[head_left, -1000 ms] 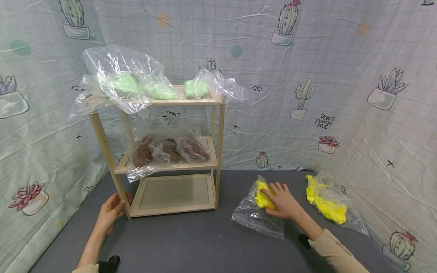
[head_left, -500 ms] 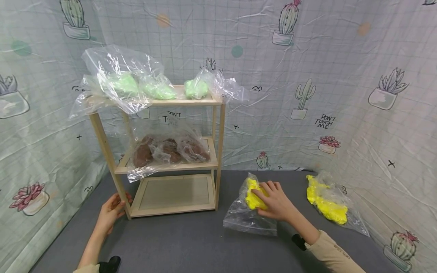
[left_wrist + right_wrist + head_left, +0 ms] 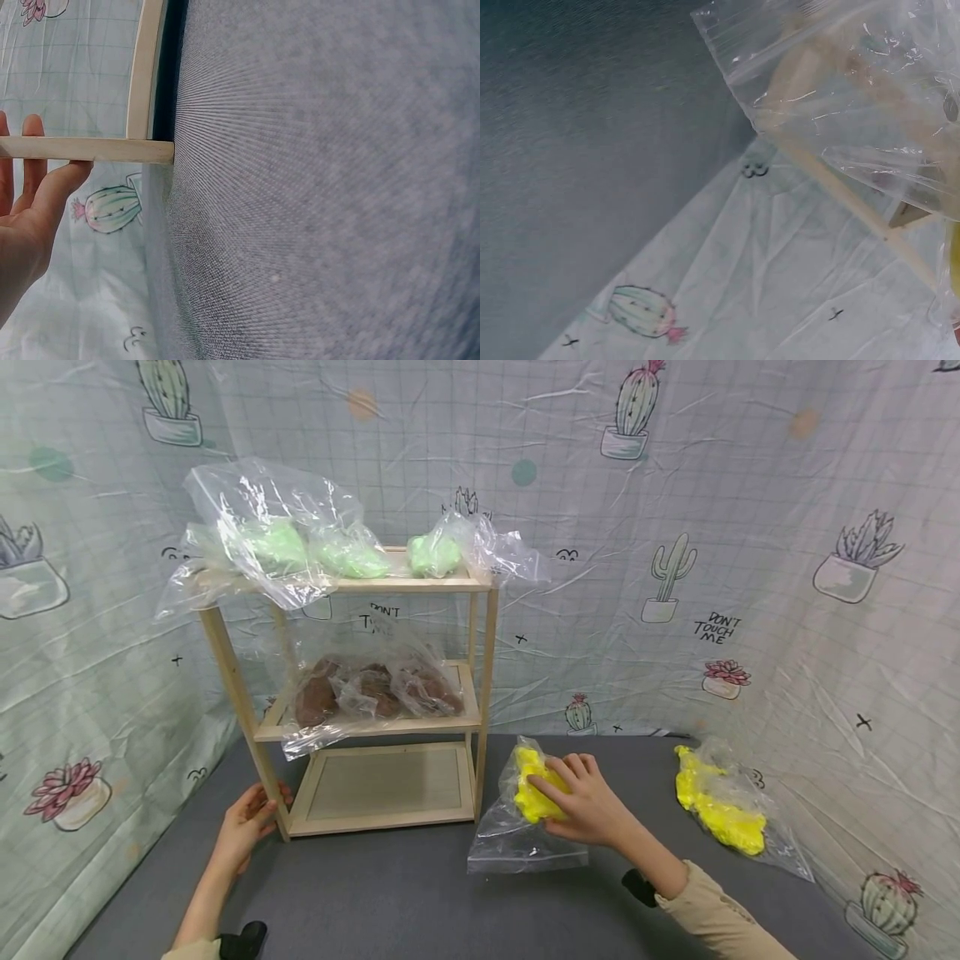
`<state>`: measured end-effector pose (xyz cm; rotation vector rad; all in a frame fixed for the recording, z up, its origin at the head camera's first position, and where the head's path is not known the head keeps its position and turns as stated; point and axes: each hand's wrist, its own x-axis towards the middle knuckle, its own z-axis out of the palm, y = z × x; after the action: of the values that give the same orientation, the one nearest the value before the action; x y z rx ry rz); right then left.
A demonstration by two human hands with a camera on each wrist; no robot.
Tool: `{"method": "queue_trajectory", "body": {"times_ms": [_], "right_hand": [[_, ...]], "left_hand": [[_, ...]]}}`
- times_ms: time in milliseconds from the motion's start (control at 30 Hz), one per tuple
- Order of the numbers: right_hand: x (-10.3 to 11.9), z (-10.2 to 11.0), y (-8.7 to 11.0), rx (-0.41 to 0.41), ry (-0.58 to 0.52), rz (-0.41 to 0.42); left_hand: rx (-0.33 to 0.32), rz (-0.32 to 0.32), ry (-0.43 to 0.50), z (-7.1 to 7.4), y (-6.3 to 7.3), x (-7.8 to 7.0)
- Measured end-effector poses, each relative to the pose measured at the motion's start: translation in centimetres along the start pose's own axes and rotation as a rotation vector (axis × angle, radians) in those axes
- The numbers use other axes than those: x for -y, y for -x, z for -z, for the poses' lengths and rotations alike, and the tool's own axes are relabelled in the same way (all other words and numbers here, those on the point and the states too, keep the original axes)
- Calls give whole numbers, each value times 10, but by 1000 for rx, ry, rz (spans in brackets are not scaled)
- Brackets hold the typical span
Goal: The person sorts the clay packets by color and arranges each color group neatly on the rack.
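The right hand (image 3: 588, 806) grips the yellow bag (image 3: 531, 795), whose loose flap (image 3: 517, 853) trails below that grip and could snag on the rack (image 3: 483, 710) just left of it. The left hand (image 3: 243, 828) grasps the rack's far post (image 3: 234, 677). The right wrist view shows the zip (image 3: 802, 43) close up; only the head view shows both holds.

- Head view: diffuse, even light; glare on upper plastic bags (image 3: 262, 489); soft shadow on the table (image 3: 420, 893) beneath the right sleeve (image 3: 712, 906).
- Left wrist view: table weave distinct near centre, blurred toward the right edge.
- Right wrist view: dim, darkest at upper left; highlights on the held bag (image 3: 847, 90).
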<state>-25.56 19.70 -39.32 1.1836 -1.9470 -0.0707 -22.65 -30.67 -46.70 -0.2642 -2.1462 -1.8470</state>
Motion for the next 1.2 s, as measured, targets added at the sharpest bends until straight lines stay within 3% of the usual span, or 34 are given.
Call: {"method": "queue_trajectory", "body": {"times_ms": [600,933,1200], "right_hand": [[32,-13,-42,-12,-28,59],[53,-36,-57,-9,-63,65],[68,-59,-74,29,-40,3]], "left_hand": [[4,-25,49,-1,1,0],[-5,17,-29,-2,-1,-2],[-16,39,-77,-1,-2,-2]]}}
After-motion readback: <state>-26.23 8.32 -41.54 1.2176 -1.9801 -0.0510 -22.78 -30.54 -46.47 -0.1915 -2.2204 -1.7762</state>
